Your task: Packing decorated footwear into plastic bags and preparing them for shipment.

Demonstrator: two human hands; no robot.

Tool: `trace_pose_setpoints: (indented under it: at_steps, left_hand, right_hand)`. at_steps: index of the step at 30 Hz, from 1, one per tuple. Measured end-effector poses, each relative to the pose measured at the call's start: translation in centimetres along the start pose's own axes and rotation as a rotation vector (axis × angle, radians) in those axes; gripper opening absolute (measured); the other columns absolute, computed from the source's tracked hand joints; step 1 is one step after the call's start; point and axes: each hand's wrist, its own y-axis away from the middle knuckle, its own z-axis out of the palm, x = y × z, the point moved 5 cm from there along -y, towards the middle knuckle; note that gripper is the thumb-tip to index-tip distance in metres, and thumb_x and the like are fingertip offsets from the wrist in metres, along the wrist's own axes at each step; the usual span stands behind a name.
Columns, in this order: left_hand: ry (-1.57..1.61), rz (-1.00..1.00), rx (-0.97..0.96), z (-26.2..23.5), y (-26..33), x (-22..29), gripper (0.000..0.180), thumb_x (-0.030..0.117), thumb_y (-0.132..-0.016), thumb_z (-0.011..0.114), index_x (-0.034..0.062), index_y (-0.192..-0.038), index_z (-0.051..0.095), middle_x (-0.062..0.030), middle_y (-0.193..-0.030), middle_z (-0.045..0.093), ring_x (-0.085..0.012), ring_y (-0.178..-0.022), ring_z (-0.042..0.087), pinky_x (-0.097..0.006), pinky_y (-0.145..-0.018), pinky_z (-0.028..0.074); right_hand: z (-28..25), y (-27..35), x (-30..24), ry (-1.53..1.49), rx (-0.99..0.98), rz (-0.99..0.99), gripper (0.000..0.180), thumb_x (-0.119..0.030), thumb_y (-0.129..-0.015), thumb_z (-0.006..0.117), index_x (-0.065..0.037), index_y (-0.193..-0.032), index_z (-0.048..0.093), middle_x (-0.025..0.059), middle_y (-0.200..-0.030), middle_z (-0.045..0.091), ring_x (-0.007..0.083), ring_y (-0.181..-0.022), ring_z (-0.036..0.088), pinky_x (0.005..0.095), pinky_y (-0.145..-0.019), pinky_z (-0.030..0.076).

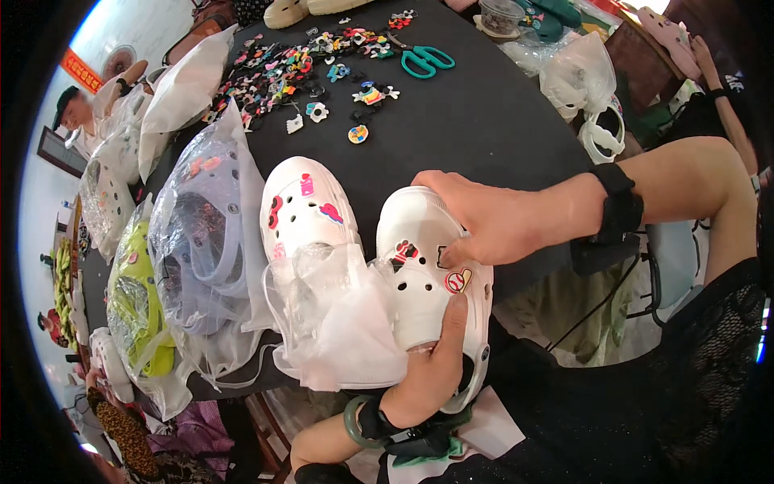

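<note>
A white clog [415, 211] with round holes is tilted up between my two hands. My left hand [426, 375] reaches into its opening, thumb lying on the upper; its other fingers are hidden. My right hand [492, 214] wraps over the toe, and its thumb presses beside a dark-edged charm, partly covered. A baseball-and-bat charm [457, 281] and a red-and-black charm [405, 252] sit on the same clog. Touching it on the left is another white clog [310, 189] with pink and red charms, its heel half covered by a clear plastic bag [330, 323].
Loose charms [282, 73] lie heaped on the black table [484, 121], near teal-handled scissors [427, 60]. Bagged lavender clogs [205, 242] and lime clogs [137, 298] line the left edge. A co-worker's hand [705, 60] holds a pale pink clog [669, 40] at far right.
</note>
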Motion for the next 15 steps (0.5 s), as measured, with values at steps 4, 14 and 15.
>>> trace_pose_setpoints:
  at_steps: [4, 14, 15]
  left_hand:
    - [0.015, 0.016, -0.003, -0.4, 0.3, -0.8, 0.031, 0.012, -0.094, 0.055, -0.0021, -0.121, 0.053, -0.0092, -0.117, 0.056, -0.0173, -0.109, 0.049, -0.031, -0.095, 0.036]
    - [0.443, -0.285, -0.197, -0.9, -1.4, 0.9, 0.040, 0.015, -0.097, 0.047, 0.0030, -0.134, 0.041, -0.0102, -0.122, 0.056, -0.0209, -0.109, 0.057, -0.034, -0.092, 0.047]
    - [0.465, -0.303, -0.247, -1.2, -1.2, 0.7, 0.040, 0.017, -0.098, 0.045, 0.0034, -0.135, 0.040, -0.0096, -0.124, 0.055, -0.0199, -0.111, 0.056, -0.034, -0.094, 0.046]
  right_hand:
    - [0.8, -1.0, 0.5, 0.018, 0.058, 0.001, 0.071, -0.012, -0.078, 0.067, -0.003, -0.133, 0.023, 0.0209, -0.130, 0.035, 0.0341, -0.124, 0.040, 0.0388, -0.101, 0.037]
    - [-1.6, -2.3, 0.9, -0.067, -0.016, -0.122, 0.083, -0.025, -0.074, 0.077, -0.002, -0.137, 0.028, 0.0176, -0.125, 0.044, 0.0261, -0.116, 0.047, 0.0363, -0.093, 0.044]
    - [-1.5, -1.1, 0.6, 0.090, 0.144, -0.178, 0.083, -0.025, -0.074, 0.077, -0.003, -0.137, 0.029, 0.0176, -0.127, 0.042, 0.0273, -0.119, 0.045, 0.0373, -0.094, 0.043]
